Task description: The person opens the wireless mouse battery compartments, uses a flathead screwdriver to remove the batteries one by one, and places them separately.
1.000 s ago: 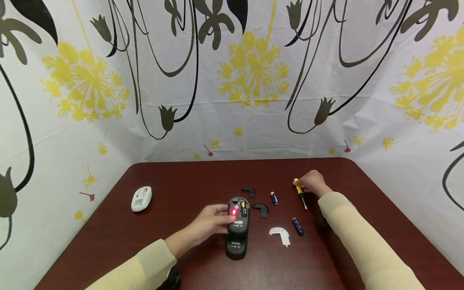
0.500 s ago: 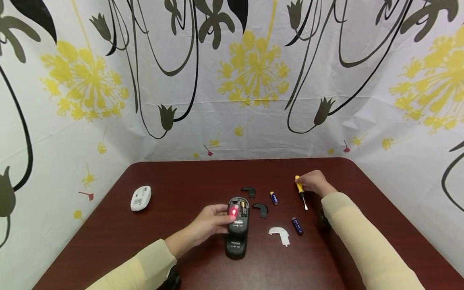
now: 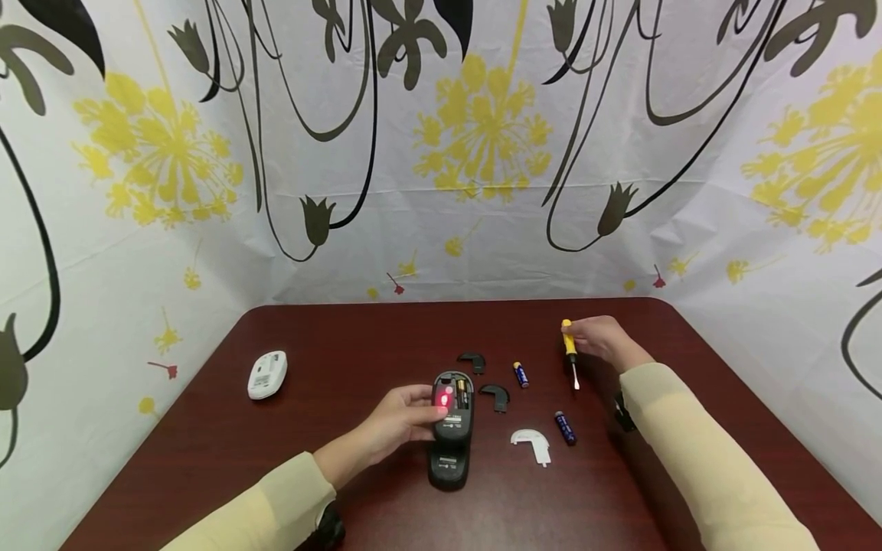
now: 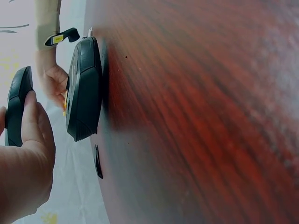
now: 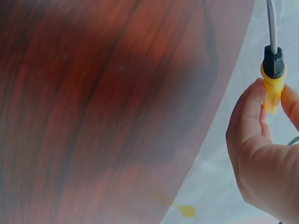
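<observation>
My left hand holds a black computer mouse underside up, its battery compartment uncovered. A battery sits in one slot and a red light glows near the thumb. In the left wrist view this mouse is raised off the table, beyond a second black mouse lying on it. That second mouse appears just below the held one in the head view. At the far right, my right hand pinches the yellow handle of a screwdriver between thumb and fingers, its metal tip pointing toward me.
Two black mouse covers lie right of the mice, one nearer me. A white cover, a blue battery with a yellow end and a dark blue battery lie further right. An upturned white mouse rests at left on the table.
My right hand has lifted the screwdriver slightly away from me, and its shaft has swung more upright in the head view. The left hand and its mouse have stayed in place.
</observation>
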A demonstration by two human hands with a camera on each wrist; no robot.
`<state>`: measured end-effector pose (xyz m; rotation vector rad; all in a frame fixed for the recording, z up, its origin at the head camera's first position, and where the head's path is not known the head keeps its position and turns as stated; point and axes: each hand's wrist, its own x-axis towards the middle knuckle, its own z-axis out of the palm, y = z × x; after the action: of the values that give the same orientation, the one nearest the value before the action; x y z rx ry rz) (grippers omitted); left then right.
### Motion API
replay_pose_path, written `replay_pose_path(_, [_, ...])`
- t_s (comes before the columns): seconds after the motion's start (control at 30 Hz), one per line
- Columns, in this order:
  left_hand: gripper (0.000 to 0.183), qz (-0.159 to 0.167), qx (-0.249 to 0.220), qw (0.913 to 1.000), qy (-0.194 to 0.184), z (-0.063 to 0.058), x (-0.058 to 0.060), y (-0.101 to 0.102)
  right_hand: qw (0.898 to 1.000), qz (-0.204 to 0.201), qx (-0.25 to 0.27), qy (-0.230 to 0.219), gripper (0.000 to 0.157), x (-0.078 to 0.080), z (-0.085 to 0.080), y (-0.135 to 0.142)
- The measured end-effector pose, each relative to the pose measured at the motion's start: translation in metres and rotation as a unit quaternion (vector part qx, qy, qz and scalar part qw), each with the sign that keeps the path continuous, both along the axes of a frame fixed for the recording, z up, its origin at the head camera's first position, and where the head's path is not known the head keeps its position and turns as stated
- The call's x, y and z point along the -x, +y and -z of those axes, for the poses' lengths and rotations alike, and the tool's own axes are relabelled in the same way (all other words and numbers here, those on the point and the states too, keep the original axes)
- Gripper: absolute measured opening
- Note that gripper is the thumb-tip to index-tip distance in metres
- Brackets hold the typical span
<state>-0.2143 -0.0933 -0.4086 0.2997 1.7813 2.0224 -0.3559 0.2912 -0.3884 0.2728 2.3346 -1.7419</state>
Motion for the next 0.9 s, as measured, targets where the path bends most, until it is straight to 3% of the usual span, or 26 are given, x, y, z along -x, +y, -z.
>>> replay_pose_path(0.43, [0.052,0.0,0.002,1.0,0.003,-0.002,-0.001,0.002,0.998,-0.013,0.064,0.024,0.058,-0.013,-0.019,-0.014])
replay_pose_path(0.9, [0.046,0.003,-0.007,1.0,0.003,-0.001,-0.001,0.003,0.993,-0.016,0.103,0.06,0.057,-0.033,-0.039,-0.052])
